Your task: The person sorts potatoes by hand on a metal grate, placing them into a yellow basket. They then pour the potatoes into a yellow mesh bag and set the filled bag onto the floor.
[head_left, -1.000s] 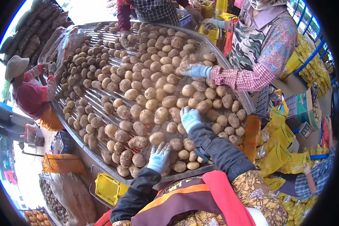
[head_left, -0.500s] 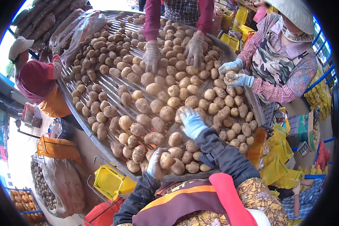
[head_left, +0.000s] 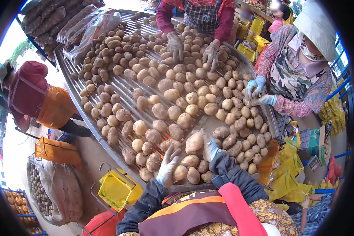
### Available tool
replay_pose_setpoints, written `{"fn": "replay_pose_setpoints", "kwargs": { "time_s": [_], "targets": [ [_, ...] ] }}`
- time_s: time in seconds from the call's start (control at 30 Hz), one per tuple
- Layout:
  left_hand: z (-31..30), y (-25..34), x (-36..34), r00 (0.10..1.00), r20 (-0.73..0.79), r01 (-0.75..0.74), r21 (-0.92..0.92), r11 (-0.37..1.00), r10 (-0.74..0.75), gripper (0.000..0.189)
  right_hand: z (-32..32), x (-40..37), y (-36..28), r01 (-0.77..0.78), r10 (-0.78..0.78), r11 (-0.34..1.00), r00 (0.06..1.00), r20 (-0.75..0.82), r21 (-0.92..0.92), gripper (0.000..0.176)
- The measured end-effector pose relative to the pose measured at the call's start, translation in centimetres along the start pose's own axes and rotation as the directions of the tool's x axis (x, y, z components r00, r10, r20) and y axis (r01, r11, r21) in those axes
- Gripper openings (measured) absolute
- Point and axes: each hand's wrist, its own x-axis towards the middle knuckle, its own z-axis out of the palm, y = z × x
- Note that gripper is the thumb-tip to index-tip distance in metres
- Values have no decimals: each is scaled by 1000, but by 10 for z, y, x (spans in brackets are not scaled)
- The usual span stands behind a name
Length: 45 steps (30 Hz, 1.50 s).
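Observation:
Many potatoes lie on a slatted metal sorting table (head_left: 124, 93). My right hand (head_left: 211, 146), in a pale blue and white glove, grips a large potato (head_left: 194, 143) over the near part of the table. My left hand (head_left: 168, 168), gloved in white, is beside it at the near edge with fingers spread. A smaller potato (head_left: 180, 172) sits right by the left palm, not enclosed by the fingers.
Across the table, a person in striped gloves (head_left: 175, 46) reaches among the potatoes. Another person at the right wears blue gloves (head_left: 256, 87). Someone in an orange apron (head_left: 57, 106) stands at the left. A yellow crate (head_left: 116, 189) and a potato sack (head_left: 61, 188) are at the near left.
My right hand has drawn back toward me with a large potato. My left hand has opened from the potato it held. The person at the left has turned and moved away from the table.

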Motion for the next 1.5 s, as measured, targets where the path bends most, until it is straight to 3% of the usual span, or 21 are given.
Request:
{"fn": "replay_pose_setpoints", "kwargs": {
  "time_s": [0.07,0.13,0.2,0.27,0.3,0.33,0.4,0.43,0.47,0.57,0.73,0.8,0.93,1.03,1.13,1.17,1.23,1.27,1.33,1.4,1.5],
  "targets": [
    [-5,-10,13,999,46,-32,188,982,24,79,-8,16,37,150,-228,843,969,-90,-517,53],
    [-7,-18,21,984,180,-39,285,958,-13,79,30,-23,-4,-26,-222,277,971,-90,-960,48],
    [4,-2,12,960,251,97,118,988,-124,80,29,-28,-15,-32,-218,231,972,-84,-972,44],
    [0,11,3,875,396,365,-167,916,-277,81,13,-28,-20,51,-188,394,982,-26,-918,45],
    [10,18,-2,862,451,370,-246,896,-232,81,30,-44,-39,-110,4,664,990,-144,-739,47],
    [9,17,-3,860,453,371,-244,896,-232,81,21,-42,-27,-109,1,665,989,-145,-739,47],
    [2,11,-5,869,383,407,-192,893,-314,78,-4,-34,4,355,-325,694,931,167,-627,55],
    [-3,6,-5,859,397,417,-180,891,-322,78,36,-68,-34,301,-264,173,931,251,-938,60],
    [7,7,-9,906,307,330,-83,940,-291,77,51,-77,-35,361,-319,-136,866,386,-923,60],
    [-8,-4,-12,883,349,375,-122,919,-314,67,52,-74,-16,311,-328,-240,866,379,-919,49],
    [-22,-2,-39,877,315,467,-382,797,-363,67,44,-57,-3,518,-516,-74,711,477,-852,21],
    [-43,4,-54,884,345,451,-448,772,-316,69,20,-25,6,349,-558,-27,772,304,-937,20],
    [-126,18,-116,989,20,133,-529,838,-144,82,42,-20,-3,472,-328,-344,749,576,-811,41],
    [-217,16,-156,972,-237,-140,-543,828,8,72,60,-38,31,529,69,-470,820,568,-707,62],
    [-299,-6,-175,725,-688,-304,-315,899,4,66,28,-47,30,427,249,-552,904,347,-717,68],
    [-313,-17,-176,723,-690,-305,-319,897,0,66,8,-50,26,433,183,-558,896,404,-708,65],
    [-273,-1,-160,301,-941,112,192,975,151,77,-13,-54,6,402,128,-595,902,412,-695,54],
    [-298,-9,-146,308,-718,379,694,612,624,79,-16,-49,-12,366,132,-624,920,368,-690,48],
    [-272,-15,-112,463,-391,280,916,287,796,81,-30,-20,-28,326,-163,-634,830,533,-701,33],
    [-166,20,-79,746,-146,315,937,-151,650,84,-3,21,-46,382,-322,-626,668,671,-680,24],
    [-99,8,-21,917,30,130,921,-369,397,88,27,75,-40,389,-6,-665,851,525,-638,60]
  ]
}}
